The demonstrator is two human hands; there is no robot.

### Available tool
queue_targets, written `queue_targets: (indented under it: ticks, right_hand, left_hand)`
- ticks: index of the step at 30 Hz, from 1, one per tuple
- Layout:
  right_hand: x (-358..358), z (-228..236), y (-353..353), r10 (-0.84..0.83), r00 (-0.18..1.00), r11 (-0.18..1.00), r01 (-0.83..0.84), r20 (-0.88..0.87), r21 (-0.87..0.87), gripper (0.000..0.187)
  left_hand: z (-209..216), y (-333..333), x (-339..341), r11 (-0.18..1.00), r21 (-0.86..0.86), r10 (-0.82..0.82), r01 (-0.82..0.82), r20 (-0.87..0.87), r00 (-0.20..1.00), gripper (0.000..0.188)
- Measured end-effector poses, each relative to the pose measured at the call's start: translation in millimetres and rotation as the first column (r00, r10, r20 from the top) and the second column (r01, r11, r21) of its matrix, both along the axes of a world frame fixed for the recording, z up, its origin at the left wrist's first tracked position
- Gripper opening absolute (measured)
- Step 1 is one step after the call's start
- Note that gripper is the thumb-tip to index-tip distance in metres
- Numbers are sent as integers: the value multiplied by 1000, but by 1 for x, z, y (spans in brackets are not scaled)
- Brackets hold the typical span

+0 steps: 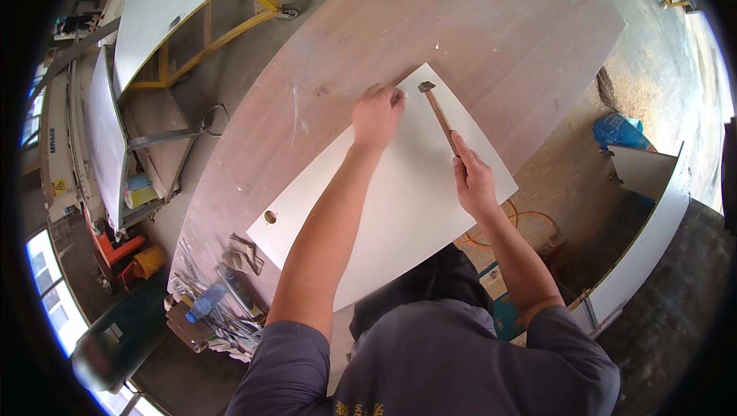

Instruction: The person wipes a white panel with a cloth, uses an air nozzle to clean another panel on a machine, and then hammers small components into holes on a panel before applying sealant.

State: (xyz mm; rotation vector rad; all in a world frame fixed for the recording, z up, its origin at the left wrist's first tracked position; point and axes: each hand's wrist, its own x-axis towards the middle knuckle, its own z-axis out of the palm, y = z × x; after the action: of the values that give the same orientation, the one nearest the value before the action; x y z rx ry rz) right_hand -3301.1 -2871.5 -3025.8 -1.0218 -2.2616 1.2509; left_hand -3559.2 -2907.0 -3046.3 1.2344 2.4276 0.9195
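A white rectangular panel [399, 201] with a round hole [270, 216] near one corner lies on a large brown plywood sheet [461, 32]. My right hand [472, 178] grips the wooden handle of a hammer [439, 113], whose metal head hovers over the panel's far corner. My left hand [376, 117] rests on the panel beside that corner, fingers pinched together just left of the hammer head; whatever they pinch is too small to make out.
Gloves, a plastic bottle [206, 301] and scraps lie at the plywood's near left end. Yellow-framed carts carrying white panels [173, 1] stand to the left. An orange cable [530, 224], a blue bag [618, 132] and a leaning white board [652, 239] are on the right floor.
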Motion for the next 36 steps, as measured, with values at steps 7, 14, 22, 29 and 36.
queue_targets:
  ticks: [7,14,22,29,36]
  right_hand:
    - [-3,14,25,80,997,997,-80,14,20,59]
    - [-3,-3,-18,65,997,997,-63,-43,50,59]
    - [0,-8,-27,46,997,995,-40,-68,93,56]
    - [9,1,-29,56,991,983,-34,-121,182,58]
    - [16,4,-30,131,991,961,-126,-2,246,56]
  left_hand:
    - [19,20,6,1000,-7,-6,5,-102,995,9]
    - [-1,-20,8,999,-1,-32,32,-137,990,9]
    - [-8,-28,14,999,37,3,3,-150,989,6]
    - [3,-33,20,993,76,92,-93,23,995,8]
    - [-8,-76,13,962,128,222,-240,138,965,5]
